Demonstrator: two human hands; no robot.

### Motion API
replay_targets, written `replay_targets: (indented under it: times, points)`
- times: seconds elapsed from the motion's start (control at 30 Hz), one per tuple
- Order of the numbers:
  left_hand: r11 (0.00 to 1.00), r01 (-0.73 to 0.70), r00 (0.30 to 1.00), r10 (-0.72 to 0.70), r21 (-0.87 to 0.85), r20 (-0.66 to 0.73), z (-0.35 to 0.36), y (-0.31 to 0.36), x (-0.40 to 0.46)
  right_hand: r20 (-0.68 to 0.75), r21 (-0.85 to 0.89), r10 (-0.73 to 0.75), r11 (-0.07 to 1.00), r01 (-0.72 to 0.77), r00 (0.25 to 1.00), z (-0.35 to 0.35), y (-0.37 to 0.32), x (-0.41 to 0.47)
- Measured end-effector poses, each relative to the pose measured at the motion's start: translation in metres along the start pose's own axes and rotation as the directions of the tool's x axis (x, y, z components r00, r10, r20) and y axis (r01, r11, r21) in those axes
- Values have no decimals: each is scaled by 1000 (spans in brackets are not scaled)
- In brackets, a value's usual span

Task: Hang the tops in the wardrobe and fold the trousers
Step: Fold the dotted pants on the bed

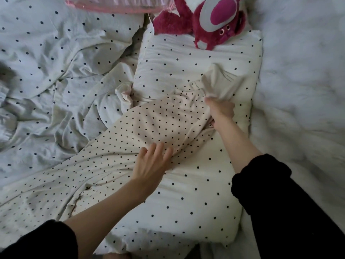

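Note:
Cream trousers (149, 124) with small black dots lie stretched diagonally across the bed, from the lower left up onto a dotted pillow (196, 184). My right hand (221, 111) grips the bunched upper end of the trousers, whose plain inner side sticks up above my fist. My left hand (151, 163) rests flat on the fabric lower down, fingers spread and straight. Both arms wear black sleeves pushed up.
A rumpled white duvet (56, 71) with dark dots fills the left. A magenta plush bear (211, 21) lies at the pillow's top, beside a pink-edged item (115, 5). A white fluffy blanket (302, 71) covers the right side.

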State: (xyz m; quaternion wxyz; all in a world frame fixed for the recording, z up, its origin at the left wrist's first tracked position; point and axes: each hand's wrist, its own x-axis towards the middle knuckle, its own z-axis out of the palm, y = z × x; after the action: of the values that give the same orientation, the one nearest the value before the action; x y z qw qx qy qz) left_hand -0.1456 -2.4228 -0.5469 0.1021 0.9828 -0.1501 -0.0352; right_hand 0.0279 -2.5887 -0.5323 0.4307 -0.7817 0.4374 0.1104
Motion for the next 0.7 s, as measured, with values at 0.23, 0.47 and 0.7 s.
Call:
replay_targets:
  times: [0.23,0.47,0.7]
  points:
    - [992,115,991,-118,48,71,4,-15,-27,145,-198,24,980,5,989,-3,48,-29]
    - [982,171,981,-177,82,78,-2,-23,-33,383,-462,-239,787,409,893,2,58,-61]
    - [982,171,968,-153,-76,198,-6,-36,-33,394,-570,-339,639,517,854,-26,77,-58]
